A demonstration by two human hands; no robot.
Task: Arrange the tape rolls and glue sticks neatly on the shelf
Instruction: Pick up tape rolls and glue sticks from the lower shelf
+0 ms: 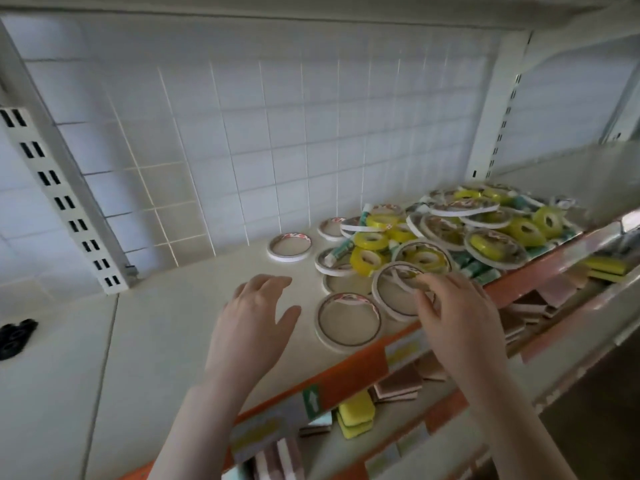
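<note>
A heap of thin white tape rolls, yellow tape rolls and green-and-white glue sticks lies on the right half of the cream shelf. Several white rolls lie flat apart from the heap, one at the front edge and one further back. My right hand pinches the rim of a white tape roll that is tilted up off the shelf. My left hand hovers with fingers spread over the bare shelf, left of the front roll, holding nothing.
The shelf has an orange front strip with labels. A lower shelf holds yellow sponges and brown-and-pink pads. A black object lies at the far left. A slotted upright and a tiled wall stand behind.
</note>
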